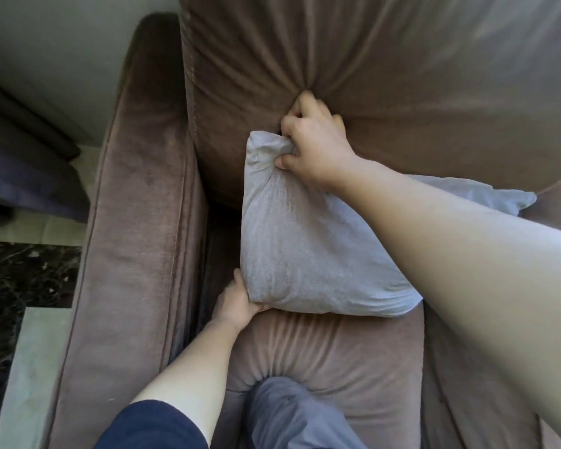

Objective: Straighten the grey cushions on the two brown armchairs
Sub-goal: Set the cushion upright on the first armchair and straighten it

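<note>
The grey cushion (305,241) lay tilted in the brown armchair (486,367), its lower edge on the seat (321,345) and its upper part leaning toward the backrest (402,76). It was held at two corners, which looked like a grip chosen to turn and square it rather than lift it away. The right hand (314,147) had bunched the top corner in curled fingers and thumb, knuckles pressed into the backrest just behind it, so the fabric puckered below that fist. The left hand (237,303) cupped the bottom corner from beneath, thumb up along the cushion's side, probably as a pivot and a stop against sliding. The cushion's far corner stuck out beyond the right forearm, under the backrest's lower edge. A knee (289,416) in grey trousers dug into the seat below the left hand, seemingly to brace the reach. The armrest (136,222) ran just outside the left hand. Judging by the skew, this cushion was not yet straight, and no second armchair was in view
</note>
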